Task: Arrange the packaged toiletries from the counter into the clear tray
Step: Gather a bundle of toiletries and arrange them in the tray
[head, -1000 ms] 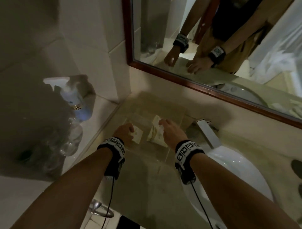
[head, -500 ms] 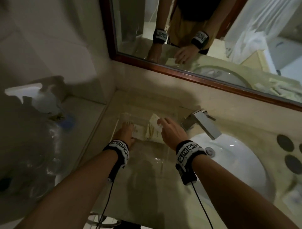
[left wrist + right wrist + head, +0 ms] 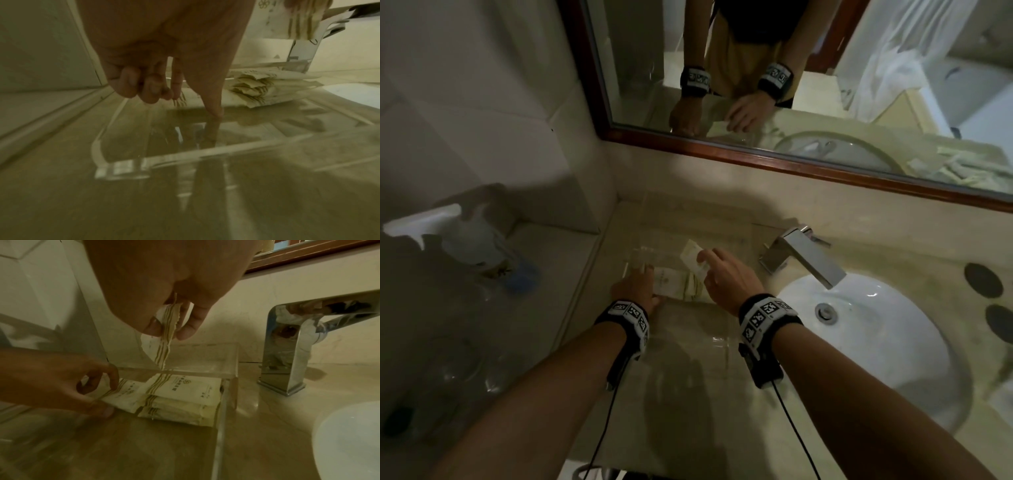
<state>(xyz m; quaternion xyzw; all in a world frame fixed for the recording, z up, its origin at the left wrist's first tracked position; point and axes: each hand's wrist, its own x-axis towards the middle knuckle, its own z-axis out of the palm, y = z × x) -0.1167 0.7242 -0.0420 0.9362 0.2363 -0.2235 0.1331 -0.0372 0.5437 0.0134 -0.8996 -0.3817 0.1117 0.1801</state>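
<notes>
Placing step: right hand (image 3: 164, 301) pinches one sachet (image 3: 164, 344) by its edge, hanging above the clear tray (image 3: 185, 371). Left hand (image 3: 61, 386) pinches the stacked packets (image 3: 174, 400) already inside, w/ thumb and forefinger. Next: lower it flat onto the stack. Vs 0.5 s ago, hands are nearly unchanged.

The white packets (image 3: 180, 392) in the clear tray (image 3: 228, 369) are showing small dark print and a little logo, but the words are too blurry to read.
</notes>
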